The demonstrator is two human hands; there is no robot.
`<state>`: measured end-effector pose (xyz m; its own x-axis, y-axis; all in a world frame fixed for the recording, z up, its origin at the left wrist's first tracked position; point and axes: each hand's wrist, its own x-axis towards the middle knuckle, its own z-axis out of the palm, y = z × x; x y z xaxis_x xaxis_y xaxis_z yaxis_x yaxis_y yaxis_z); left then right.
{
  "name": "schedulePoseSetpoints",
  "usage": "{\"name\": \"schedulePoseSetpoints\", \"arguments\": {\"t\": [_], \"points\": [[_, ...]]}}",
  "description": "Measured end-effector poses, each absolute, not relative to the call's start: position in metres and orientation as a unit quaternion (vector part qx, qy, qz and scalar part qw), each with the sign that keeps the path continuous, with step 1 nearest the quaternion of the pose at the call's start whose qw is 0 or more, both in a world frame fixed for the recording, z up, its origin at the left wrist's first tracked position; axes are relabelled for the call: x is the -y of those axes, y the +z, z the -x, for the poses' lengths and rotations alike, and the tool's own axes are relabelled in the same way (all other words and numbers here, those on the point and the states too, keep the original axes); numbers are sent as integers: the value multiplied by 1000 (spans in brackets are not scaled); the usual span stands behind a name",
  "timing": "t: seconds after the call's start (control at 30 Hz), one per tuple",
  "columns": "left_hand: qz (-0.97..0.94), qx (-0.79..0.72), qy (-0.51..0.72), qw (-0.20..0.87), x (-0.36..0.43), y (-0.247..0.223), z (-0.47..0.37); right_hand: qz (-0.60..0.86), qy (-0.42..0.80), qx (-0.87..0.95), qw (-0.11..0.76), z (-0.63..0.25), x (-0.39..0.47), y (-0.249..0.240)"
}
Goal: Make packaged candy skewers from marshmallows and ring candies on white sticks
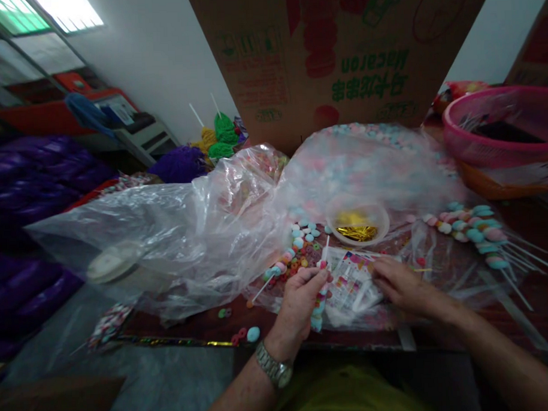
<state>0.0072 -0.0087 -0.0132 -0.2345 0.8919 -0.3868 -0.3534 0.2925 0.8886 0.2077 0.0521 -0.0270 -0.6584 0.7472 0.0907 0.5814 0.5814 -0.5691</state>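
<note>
My left hand is closed around a candy skewer of pastel marshmallow pieces, its white stick pointing up past the thumb. Over the right edge of some printed plastic bags, my right hand has its fingers curled together; whatever they pinch is hidden. Just behind lies a round tub holding gold twist ties. Left of the bags are loose ring candies and pastel marshmallows. Another skewer lies there. Several finished skewers are stacked at the right.
A large clear plastic bag of marshmallows bulges behind the tub, before a tall cardboard box. Crumpled clear plastic spreads left over the table edge. A pink basket stands back right. Purple bundles are at far left.
</note>
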Motion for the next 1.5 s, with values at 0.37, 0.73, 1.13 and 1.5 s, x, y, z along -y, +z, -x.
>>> {"name": "schedulePoseSetpoints", "arguments": {"t": [0.37, 0.73, 1.13, 1.5], "points": [[-241, -509, 538, 627, 9, -25, -31, 454, 586, 590, 321, -146, -8, -25], [-317, -501, 492, 637, 24, -27, -17, 495, 567, 599, 272, -146, -14, -29], [-225, -344, 385, 826, 24, -7, -5, 235, 516, 804, 181, -174, -4, 17], [-269, -484, 513, 656, 21, -10, -14, 323, 202, 859, 342, -158, 1, -18]]}}
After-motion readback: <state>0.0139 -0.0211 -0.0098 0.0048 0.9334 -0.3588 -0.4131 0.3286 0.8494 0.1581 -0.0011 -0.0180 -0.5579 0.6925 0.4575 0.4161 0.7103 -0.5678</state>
